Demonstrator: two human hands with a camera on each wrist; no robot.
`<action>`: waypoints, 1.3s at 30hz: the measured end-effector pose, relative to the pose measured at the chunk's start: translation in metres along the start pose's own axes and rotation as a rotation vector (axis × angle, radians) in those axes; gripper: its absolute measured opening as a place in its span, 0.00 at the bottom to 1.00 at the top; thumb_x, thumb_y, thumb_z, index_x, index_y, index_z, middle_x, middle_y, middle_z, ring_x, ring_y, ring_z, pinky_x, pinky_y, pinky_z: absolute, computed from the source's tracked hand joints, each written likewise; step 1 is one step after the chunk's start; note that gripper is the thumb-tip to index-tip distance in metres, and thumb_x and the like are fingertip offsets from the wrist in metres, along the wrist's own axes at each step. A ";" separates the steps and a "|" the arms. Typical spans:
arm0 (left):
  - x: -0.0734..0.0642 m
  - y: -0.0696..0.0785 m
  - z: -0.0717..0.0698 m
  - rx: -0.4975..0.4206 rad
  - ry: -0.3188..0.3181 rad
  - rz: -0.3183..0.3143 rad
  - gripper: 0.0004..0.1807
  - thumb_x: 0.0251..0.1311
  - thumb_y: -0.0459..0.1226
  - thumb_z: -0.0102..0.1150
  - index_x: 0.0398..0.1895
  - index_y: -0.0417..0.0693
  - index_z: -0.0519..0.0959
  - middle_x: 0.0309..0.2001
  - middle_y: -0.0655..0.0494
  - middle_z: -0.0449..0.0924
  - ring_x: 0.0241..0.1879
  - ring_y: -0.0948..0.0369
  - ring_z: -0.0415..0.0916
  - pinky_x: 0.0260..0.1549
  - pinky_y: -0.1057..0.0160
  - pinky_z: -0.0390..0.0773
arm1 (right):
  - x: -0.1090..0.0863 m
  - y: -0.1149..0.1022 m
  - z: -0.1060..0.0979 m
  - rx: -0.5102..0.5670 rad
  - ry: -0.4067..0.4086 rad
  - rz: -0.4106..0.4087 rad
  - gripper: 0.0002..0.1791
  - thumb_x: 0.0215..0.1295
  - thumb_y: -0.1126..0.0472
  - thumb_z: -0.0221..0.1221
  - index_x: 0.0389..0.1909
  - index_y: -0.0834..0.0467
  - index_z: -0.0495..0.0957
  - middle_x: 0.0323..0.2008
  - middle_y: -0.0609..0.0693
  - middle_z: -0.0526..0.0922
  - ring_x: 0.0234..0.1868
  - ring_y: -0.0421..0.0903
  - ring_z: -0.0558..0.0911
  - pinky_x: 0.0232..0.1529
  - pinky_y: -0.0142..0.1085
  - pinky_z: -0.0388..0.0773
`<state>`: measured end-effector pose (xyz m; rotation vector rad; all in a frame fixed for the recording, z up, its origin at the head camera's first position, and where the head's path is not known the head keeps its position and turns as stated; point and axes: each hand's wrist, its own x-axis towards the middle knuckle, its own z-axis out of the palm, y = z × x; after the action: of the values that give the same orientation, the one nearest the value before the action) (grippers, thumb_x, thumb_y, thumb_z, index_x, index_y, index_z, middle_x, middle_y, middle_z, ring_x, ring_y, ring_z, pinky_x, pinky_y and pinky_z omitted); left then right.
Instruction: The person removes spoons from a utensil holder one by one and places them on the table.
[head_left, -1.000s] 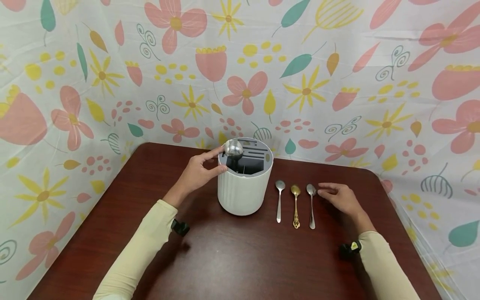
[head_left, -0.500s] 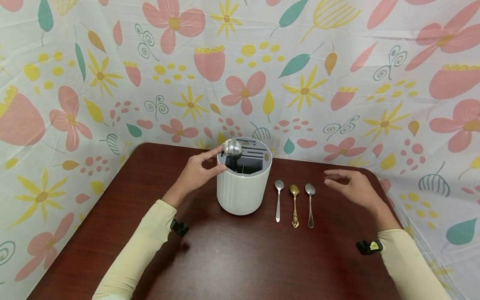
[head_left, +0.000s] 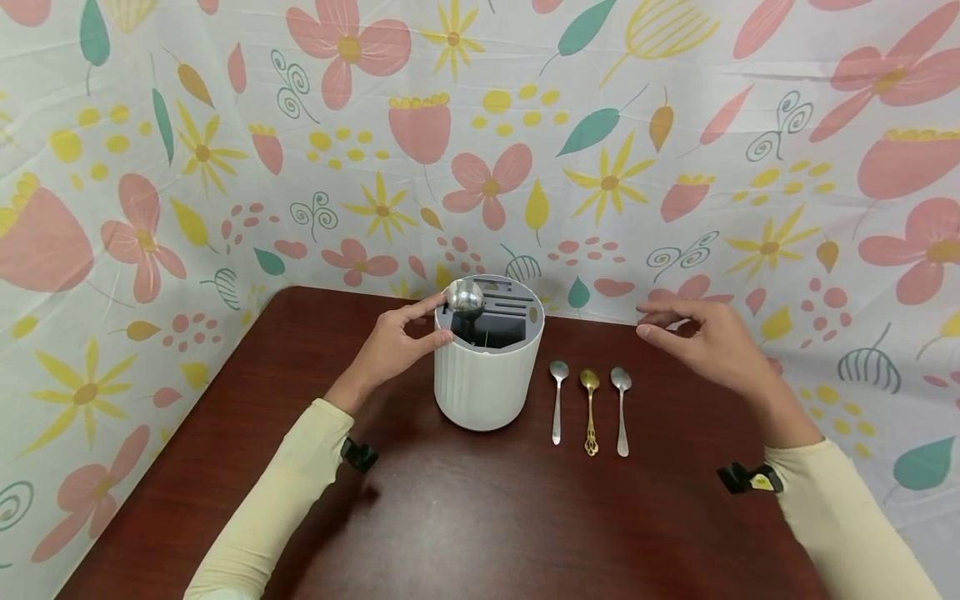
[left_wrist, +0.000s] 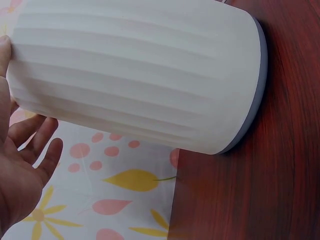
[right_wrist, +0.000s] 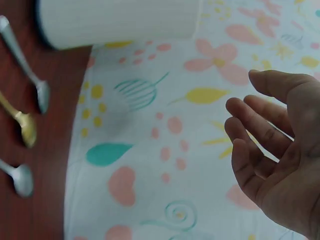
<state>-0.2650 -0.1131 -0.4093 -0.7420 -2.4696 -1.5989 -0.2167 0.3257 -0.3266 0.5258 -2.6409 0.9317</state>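
Observation:
A white ribbed utensil holder stands upright on the table, with a grey slotted top. What looks like a ladle stands in it, its shiny round metal bowl uppermost; its handle is hidden inside. My left hand holds the holder's left side near the rim, thumb in front and index finger farther back. To the right lie a silver spoon, a gold spoon with an ornate handle and another silver spoon, bowls pointing away. Above and right of them, my right hand hovers with loosely bent fingers, holding nothing.
The dark red-brown table has rounded far corners. Right behind its far edge hangs a white cloth printed with flowers and leaves, which also covers both sides. A black wrist camera sits on each forearm.
My right hand has drawn away from the rightmost spoon, first to the right, then upward and slightly back left. My left hand, the holder and the spoons have stayed put.

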 end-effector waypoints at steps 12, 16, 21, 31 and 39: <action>0.000 0.000 0.000 0.013 0.004 -0.002 0.35 0.63 0.53 0.70 0.73 0.65 0.72 0.70 0.63 0.73 0.58 0.54 0.72 0.44 0.54 0.78 | 0.022 -0.050 0.011 0.089 -0.012 -0.041 0.16 0.65 0.56 0.71 0.53 0.42 0.88 0.38 0.43 0.90 0.36 0.36 0.86 0.36 0.23 0.78; 0.000 0.000 0.000 0.009 -0.003 -0.002 0.35 0.63 0.54 0.69 0.73 0.65 0.72 0.70 0.63 0.73 0.59 0.53 0.72 0.46 0.54 0.78 | 0.029 -0.062 0.022 0.150 -0.001 -0.044 0.15 0.63 0.57 0.72 0.51 0.47 0.89 0.40 0.45 0.90 0.37 0.36 0.85 0.37 0.25 0.79; 0.001 0.000 0.000 0.009 -0.009 0.004 0.35 0.63 0.54 0.69 0.73 0.65 0.72 0.70 0.63 0.73 0.59 0.50 0.72 0.45 0.54 0.78 | 0.040 -0.072 0.036 0.196 -0.003 -0.124 0.14 0.63 0.60 0.71 0.50 0.50 0.89 0.40 0.47 0.90 0.39 0.36 0.85 0.40 0.26 0.80; 0.001 -0.001 0.000 0.000 0.003 0.005 0.34 0.64 0.50 0.70 0.73 0.65 0.73 0.69 0.60 0.74 0.59 0.49 0.72 0.46 0.52 0.78 | 0.062 -0.085 0.062 0.252 -0.071 -0.200 0.17 0.65 0.60 0.70 0.55 0.52 0.87 0.42 0.48 0.90 0.43 0.37 0.85 0.43 0.31 0.80; 0.001 -0.001 0.000 0.005 0.005 0.010 0.34 0.64 0.48 0.70 0.73 0.64 0.73 0.69 0.61 0.74 0.58 0.52 0.72 0.45 0.54 0.78 | 0.080 -0.091 0.083 0.291 -0.104 -0.210 0.17 0.65 0.58 0.70 0.54 0.54 0.87 0.40 0.46 0.90 0.44 0.41 0.86 0.42 0.36 0.80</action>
<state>-0.2662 -0.1133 -0.4096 -0.7472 -2.4614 -1.5886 -0.2609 0.1868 -0.3090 0.9238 -2.4863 1.2566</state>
